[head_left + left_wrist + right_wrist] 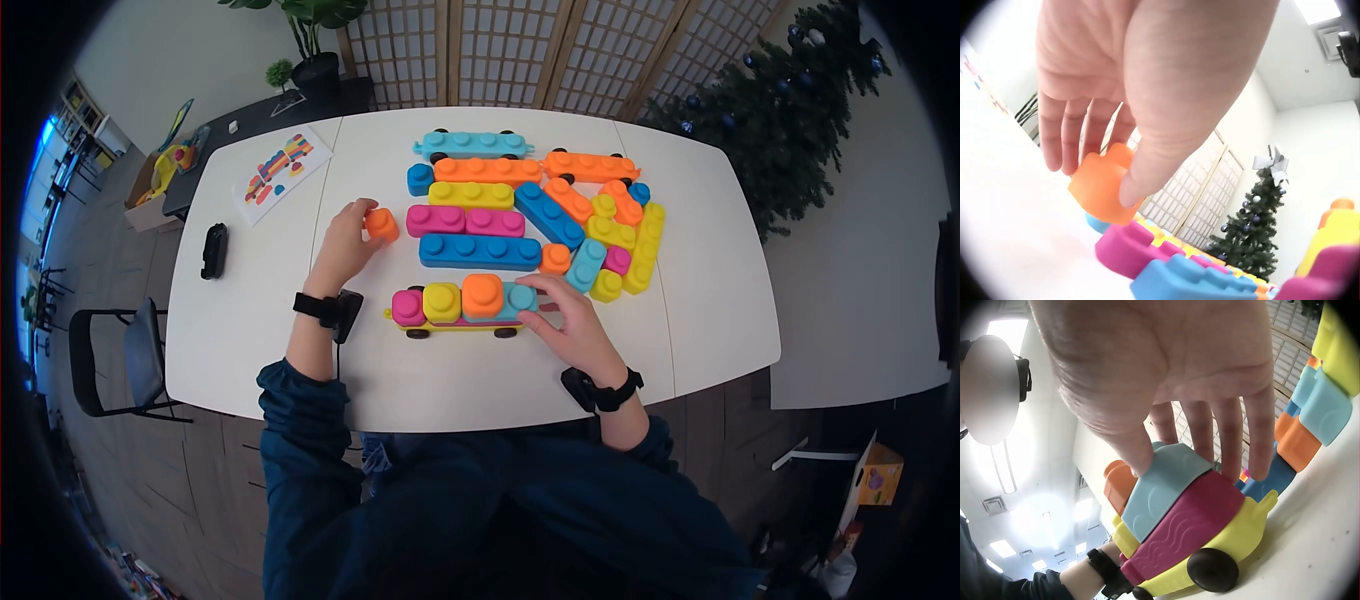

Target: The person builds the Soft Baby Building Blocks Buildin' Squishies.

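My left hand (347,248) pinches an orange block (381,225) between thumb and fingers, left of the laid-out blocks. In the left wrist view that orange block (1105,184) shows rounded studs. My right hand (572,328) grips the right end of a light blue block (520,298), thumb on the near side and fingers on the far side. That block sits on a magenta block (1188,515) over a yellow wheeled base (1244,534). A pink block (407,308), a yellow block (441,302) and another orange block (483,295) also stand on this car.
Beyond the car lie blue (478,251), magenta (435,219) and yellow (470,194) blocks, with more on the right. Orange (487,171) and light blue (475,144) wheeled bases stand behind. A picture sheet (282,172) and a black case (214,250) are at the left.
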Motion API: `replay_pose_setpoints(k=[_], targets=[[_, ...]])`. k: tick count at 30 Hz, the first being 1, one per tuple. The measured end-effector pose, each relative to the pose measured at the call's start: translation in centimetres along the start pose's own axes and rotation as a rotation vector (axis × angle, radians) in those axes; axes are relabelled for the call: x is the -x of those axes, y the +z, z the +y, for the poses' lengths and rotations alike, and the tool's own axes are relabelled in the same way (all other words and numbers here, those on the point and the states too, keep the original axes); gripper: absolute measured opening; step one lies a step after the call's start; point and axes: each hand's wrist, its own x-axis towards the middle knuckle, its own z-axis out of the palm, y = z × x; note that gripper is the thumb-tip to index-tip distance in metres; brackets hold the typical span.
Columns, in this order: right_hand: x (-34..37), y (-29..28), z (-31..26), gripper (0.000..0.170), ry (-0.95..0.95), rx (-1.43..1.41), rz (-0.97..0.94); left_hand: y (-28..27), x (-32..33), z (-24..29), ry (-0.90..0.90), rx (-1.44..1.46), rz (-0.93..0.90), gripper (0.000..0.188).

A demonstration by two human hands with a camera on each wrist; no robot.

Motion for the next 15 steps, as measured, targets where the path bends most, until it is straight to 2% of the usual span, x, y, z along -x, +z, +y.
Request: replay_pose_setpoints(k=[3,4,6,7,12,14,15], targets=[[0.0,-0.2,0.0,0.042,0.010,0.012,-0.008,-2.5,0.9,4.2,0.060,0.079,0.058,0.044],[-0.1,-0.4,-0.1,0.045,-0.043,0.076,-0.004,-3.2,1.2,5.6,0.059,0.078,0.057,0.044],[-0.5,-0.9,-0.5,0.047,-0.096,0.138,0.000,-4.6,1.8,8.2,0.225,0.197,0.067,0.043],[-0.7,-1.2,-1.0,0.050,-0.115,0.098,0.035,-5.2,2.1,9.6,0.224,0.196,0.066,0.043],[-2.5,-2.7,-4.2,0.057,-0.223,0.046,0.100,-5.7,3.5,14.5,0.432,0.295,-0.056,0.051],[-3.2,-2.7,-4.9,0.060,-0.367,0.092,0.099,-5.2,4.0,15.9,0.462,0.312,-0.085,0.054],[-3.4,-2.6,-5.2,0.060,-0.366,0.093,0.099,-4.9,4.4,16.6,0.470,0.334,-0.115,0.053]])
